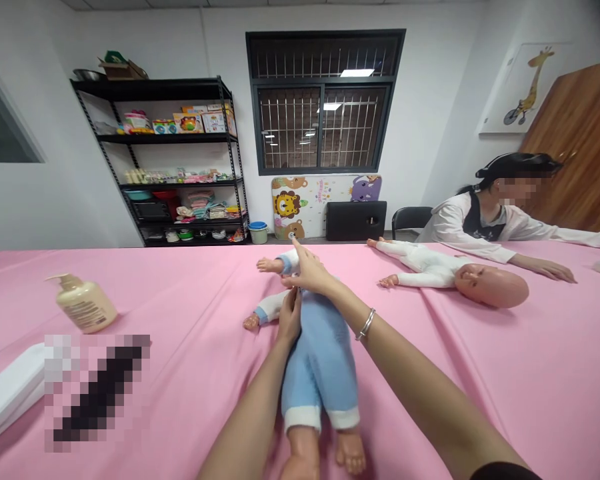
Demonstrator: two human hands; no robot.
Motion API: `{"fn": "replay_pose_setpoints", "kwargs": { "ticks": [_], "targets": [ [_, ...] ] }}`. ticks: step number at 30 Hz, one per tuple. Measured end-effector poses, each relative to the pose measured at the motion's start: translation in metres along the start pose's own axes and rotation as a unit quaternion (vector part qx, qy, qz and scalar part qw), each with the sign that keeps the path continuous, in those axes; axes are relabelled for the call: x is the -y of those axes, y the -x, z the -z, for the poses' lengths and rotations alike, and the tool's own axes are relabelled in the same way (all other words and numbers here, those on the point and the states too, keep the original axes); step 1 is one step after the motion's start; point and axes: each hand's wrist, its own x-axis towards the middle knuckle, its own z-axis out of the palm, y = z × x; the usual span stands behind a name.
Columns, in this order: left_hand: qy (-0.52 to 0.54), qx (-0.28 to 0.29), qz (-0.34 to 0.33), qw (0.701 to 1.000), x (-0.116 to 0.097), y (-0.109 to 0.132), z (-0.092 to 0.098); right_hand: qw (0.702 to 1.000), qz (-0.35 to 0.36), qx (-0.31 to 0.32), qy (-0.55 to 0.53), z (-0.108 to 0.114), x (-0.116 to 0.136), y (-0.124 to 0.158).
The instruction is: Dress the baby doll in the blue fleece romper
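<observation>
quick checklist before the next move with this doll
Both hands on the doll: ok, the left hand lies against the side of the blue-suited doll, the right hand across its upper body.
Doll's feet on the pink cloth: ok.
Head supported: cannot tell, the head is out of sight beyond the hands.
Wrists free of jewellery: not ok, a metal bangle sits on the right wrist.
Pump bottle apart from the doll: ok, it stands well to the left in view.
White-suited doll apart from this one: ok, they do not touch.
</observation>
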Motion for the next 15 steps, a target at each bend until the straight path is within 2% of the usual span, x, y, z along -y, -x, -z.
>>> {"fn": "replay_pose_setpoints", "kwargs": {
  "ticks": [2, 4, 6, 8, 11, 14, 15],
  "targets": [
    [-0.074, -0.041, -0.016, 0.996, -0.003, 0.004, 0.002, 0.997, -0.059, -0.029, 0.037, 0.001, -0.016, 0.007],
    [-0.201, -0.088, 0.004, 0.976, -0.005, 0.008, 0.005, 0.990, -0.118, -0.060, 0.059, 0.002, -0.038, 0.016],
    [-0.324, -0.086, 0.047, 0.941, -0.006, 0.011, 0.007, 0.981, -0.168, -0.080, 0.059, 0.001, -0.066, 0.025],
    [-0.396, -0.055, 0.078, 0.913, -0.005, 0.011, 0.007, 0.971, -0.217, -0.095, 0.025, -0.002, -0.094, 0.036],
    [-0.426, -0.062, 0.067, 0.900, -0.001, 0.007, 0.004, 0.948, -0.287, -0.118, -0.065, -0.012, -0.129, 0.049],
    [-0.388, -0.121, 0.049, 0.912, 0.005, 0.001, 0.006, 0.914, -0.330, -0.167, -0.170, -0.029, -0.148, 0.057],
    [-0.371, -0.148, 0.048, 0.915, 0.006, -0.002, 0.010, 0.894, -0.343, -0.191, -0.217, -0.035, -0.151, 0.059]
  ]
}}
